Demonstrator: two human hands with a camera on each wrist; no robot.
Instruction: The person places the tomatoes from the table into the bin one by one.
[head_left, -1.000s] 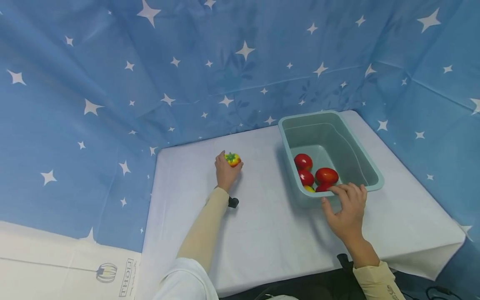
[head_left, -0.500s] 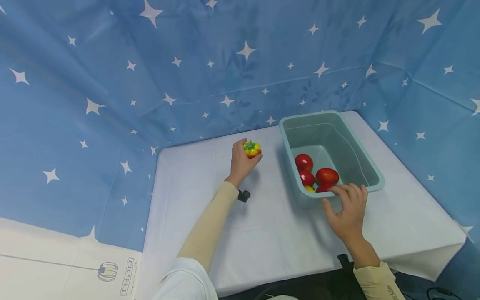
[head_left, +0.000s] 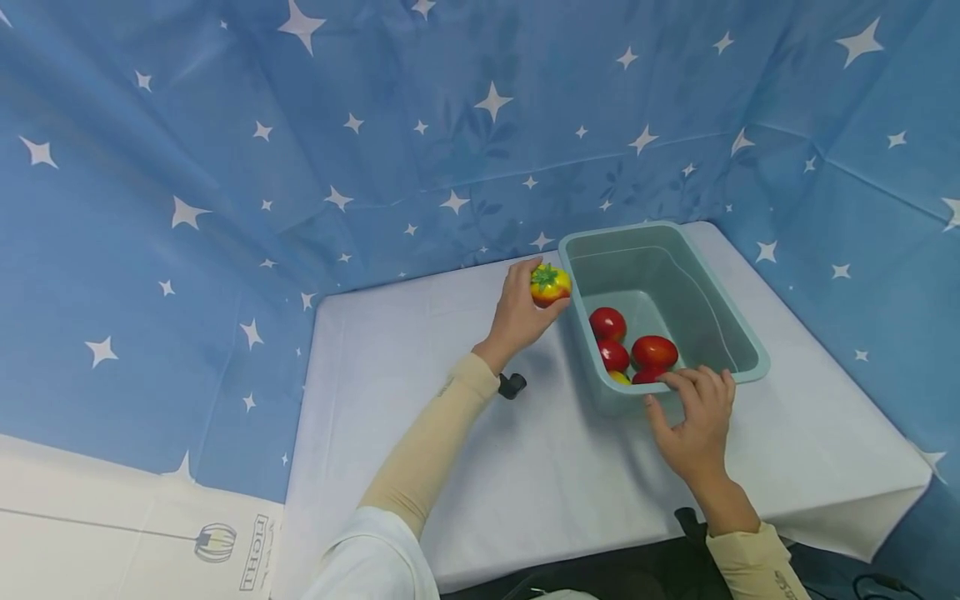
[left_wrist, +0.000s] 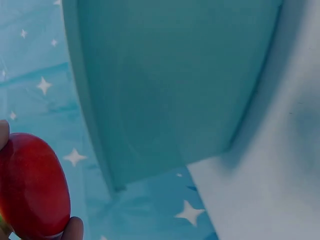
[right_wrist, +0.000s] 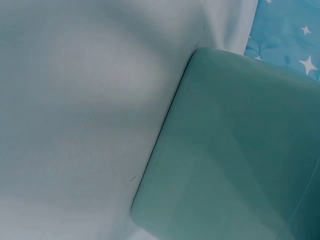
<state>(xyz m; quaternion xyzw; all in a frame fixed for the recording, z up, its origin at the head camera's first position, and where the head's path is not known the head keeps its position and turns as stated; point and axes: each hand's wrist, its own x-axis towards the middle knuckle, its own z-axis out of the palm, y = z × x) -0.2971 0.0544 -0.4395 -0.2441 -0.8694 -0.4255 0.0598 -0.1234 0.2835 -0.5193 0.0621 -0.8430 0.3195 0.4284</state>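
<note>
My left hand (head_left: 521, 308) holds a toy tomato (head_left: 551, 284), yellow and red with a green leafy top, between fingers and thumb. It is raised beside the upper left rim of a pale blue-green plastic bin (head_left: 723, 304). In the left wrist view the tomato (left_wrist: 36, 187) shows its smooth red underside, with fingertips at its edges. My right hand (head_left: 696, 425) grips the bin's near rim, fingers over the edge and thumb outside against the wall. The right wrist view shows the bin's outer wall (right_wrist: 225, 150) but no hand.
Several red fruits, among them a round red one (head_left: 607, 323) and an oval one (head_left: 654, 352), lie in the bin's near left part, with a bit of yellow showing. A white cloth covers the table (head_left: 397, 367). Blue star-patterned curtain (head_left: 420, 167) stands behind and at the sides.
My left hand has lifted the tomato and carried it right and away from me, from the middle of the table to the bin's left rim. The right hand has stayed on the rim.
</note>
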